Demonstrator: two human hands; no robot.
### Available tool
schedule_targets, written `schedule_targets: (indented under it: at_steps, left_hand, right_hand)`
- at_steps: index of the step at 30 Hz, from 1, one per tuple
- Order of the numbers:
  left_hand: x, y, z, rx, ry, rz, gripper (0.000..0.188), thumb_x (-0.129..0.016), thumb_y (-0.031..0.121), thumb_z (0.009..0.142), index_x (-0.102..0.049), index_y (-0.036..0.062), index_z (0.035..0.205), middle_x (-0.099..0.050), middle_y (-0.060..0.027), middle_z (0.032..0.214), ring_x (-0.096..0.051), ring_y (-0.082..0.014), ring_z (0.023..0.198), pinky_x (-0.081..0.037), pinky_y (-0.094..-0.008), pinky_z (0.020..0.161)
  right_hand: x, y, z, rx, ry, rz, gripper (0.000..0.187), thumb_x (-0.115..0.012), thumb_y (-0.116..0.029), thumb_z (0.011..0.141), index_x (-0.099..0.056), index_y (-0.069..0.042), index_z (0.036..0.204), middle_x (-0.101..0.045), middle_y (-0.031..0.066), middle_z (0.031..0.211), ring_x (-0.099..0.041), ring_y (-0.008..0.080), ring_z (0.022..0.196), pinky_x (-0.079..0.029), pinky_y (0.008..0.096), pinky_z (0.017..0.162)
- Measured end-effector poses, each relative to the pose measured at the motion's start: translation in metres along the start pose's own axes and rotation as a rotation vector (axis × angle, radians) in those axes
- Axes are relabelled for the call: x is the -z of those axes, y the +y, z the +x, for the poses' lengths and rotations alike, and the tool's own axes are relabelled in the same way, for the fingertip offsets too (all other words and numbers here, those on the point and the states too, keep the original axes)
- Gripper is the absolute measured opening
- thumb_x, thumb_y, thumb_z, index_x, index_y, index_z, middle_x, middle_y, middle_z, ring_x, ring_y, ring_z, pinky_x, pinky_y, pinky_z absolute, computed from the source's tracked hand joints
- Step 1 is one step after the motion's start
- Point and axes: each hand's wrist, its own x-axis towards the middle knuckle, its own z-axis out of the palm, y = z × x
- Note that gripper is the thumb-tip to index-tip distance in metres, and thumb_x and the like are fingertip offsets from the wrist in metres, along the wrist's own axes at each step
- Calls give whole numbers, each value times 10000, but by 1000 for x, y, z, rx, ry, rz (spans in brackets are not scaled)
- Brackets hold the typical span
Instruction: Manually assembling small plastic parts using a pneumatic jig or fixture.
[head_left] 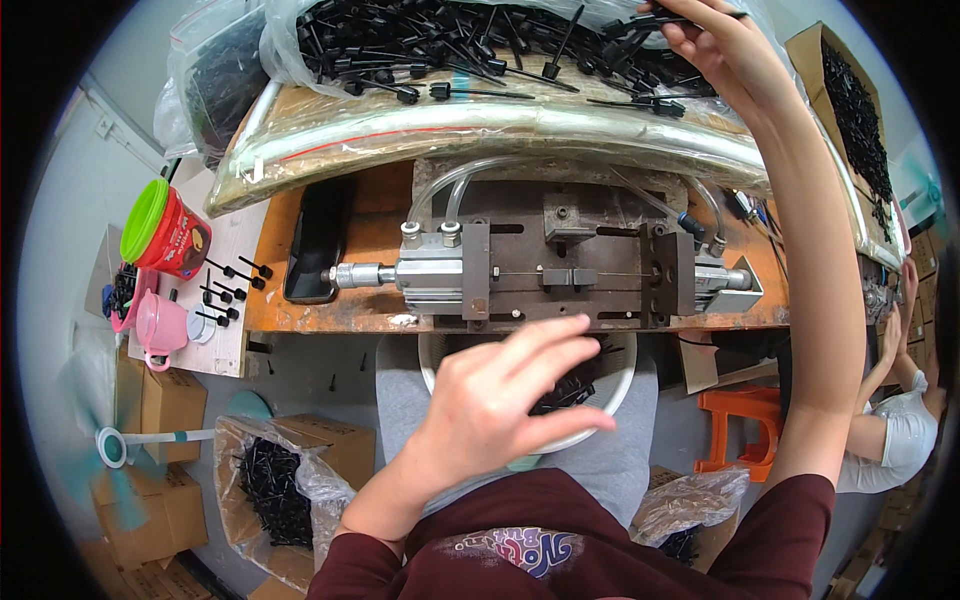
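At the top right my right hand [705, 35] is raised over a heap of black plastic parts [450, 45], each with a knob-like head and a thin stem. Its fingers are closed on one such black stemmed part [665, 18]. My left hand [510, 390] hovers over the white bucket [622, 375] in my lap, its fingers spread and nothing in them. Just beyond those fingers lies a dark metal clamping fixture [590, 300] on the bench. Silver air cylinders [432, 275] flank it, and a small grey block [568, 277] sits in its middle.
A black tray [318, 240] lies left of the fixture; clear hoses [435, 190] arch behind it. Far left are a red tub [180, 235], a pink cup [160, 325] and loose parts. Boxes of parts [270, 490], an orange stool [740, 430] and another person [890, 445] surround me.
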Motion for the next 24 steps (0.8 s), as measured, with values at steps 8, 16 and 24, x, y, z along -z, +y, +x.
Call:
schedule_targets:
  at_steps: [8,16,24]
  left_hand:
    - [29,-4,29,163,380,-514,529,-539,314,1007,-489,-88,1347,-591,-242,1266,-627,-139,871,-556,-233,660]
    - [36,-4,34,466,-75,-789,373,-702,242,896,-679,-84,1076,-689,-158,944,-678,-140,689,-539,-220,638]
    - [39,-10,10,310,130,-1049,318,-767,-114,720,-696,-81,1028,-645,-149,1042,-694,-188,847,-603,-288,782]
  right_hand:
    - [-40,-10,-121,-186,-210,-116,170,-731,-161,878,-706,-35,989,-685,21,830,-587,39,577,-458,174,496]
    - [-52,16,-180,-426,-515,-142,143,-751,-66,846,-702,18,952,-630,18,766,-594,69,619,-446,219,532]
    - [-32,27,-194,-399,-203,-11,123,-706,-63,864,-715,36,937,-666,58,817,-559,59,545,-416,198,469]
